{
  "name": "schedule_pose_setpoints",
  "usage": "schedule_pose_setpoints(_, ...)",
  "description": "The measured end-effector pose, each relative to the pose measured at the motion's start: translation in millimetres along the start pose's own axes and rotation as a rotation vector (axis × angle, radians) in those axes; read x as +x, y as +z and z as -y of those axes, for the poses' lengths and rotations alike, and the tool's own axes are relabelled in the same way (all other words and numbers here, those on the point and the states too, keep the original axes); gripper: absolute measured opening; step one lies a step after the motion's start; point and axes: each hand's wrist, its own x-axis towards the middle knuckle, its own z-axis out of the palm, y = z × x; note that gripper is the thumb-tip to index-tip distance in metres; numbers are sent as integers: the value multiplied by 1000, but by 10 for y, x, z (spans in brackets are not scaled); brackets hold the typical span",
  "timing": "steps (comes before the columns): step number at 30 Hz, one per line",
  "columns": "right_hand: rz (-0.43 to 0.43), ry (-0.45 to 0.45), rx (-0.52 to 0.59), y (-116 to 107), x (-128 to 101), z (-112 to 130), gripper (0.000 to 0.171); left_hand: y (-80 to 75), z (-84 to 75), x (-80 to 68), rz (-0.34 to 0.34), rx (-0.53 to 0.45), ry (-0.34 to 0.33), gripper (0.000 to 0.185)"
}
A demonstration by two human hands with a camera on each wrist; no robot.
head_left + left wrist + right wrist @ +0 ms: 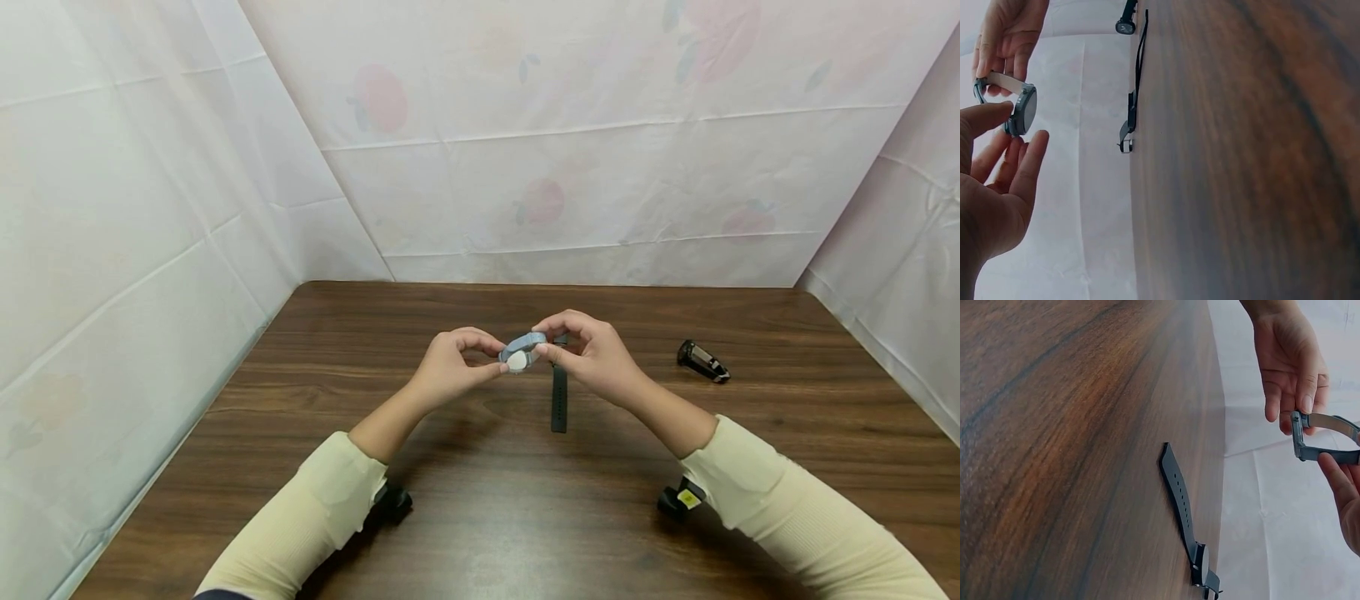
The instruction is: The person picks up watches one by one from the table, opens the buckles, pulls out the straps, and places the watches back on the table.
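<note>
Two hands on one watch, held above the table

Both hands meet over the middle of the table (315,533), lifted clear of the wood. Between them: a watch (519,354) with a pale grey band and a round case, light face showing toward the head camera.

Left hand (450,367): thumb and fingers (1029,165) curled in toward the case, tips touching or pinching its rim. The left wrist view shows the thumb against the case edge and the other fingers close below it (contact of those lower ones cannot be told).

Right hand (592,354): fingers bent round the band, pinching it just right of the case. In the right wrist view the band's loop runs toward this hand, case end pointing to the left hand.

Key relation: the watch's long axis lies left to right, spanning the gap between the hands; case on the left-hand side, band on the right-hand side. Neither hand is nearer overall, since each has its own end.

Elsewhere on the table: a dark strap (558,398) lying flat just below the right hand, long axis running near to far; a second dark watch piece (703,362) well apart to the right.
</note>
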Motion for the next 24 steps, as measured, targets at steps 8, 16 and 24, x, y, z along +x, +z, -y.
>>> schedule_pose_setpoints(8,1,-2,17,30,-10,-4,19,-6,-40,3,20,-58,29,26)
schedule_pose_setpoints(16,25,-11,21,45,-22,-19,16,12,-64,16,38,-56,81,26)
schedule_pose_setpoints(24,71,-4,-4,33,-31,-3,16,20,-72,-4,52,-14,113,19)
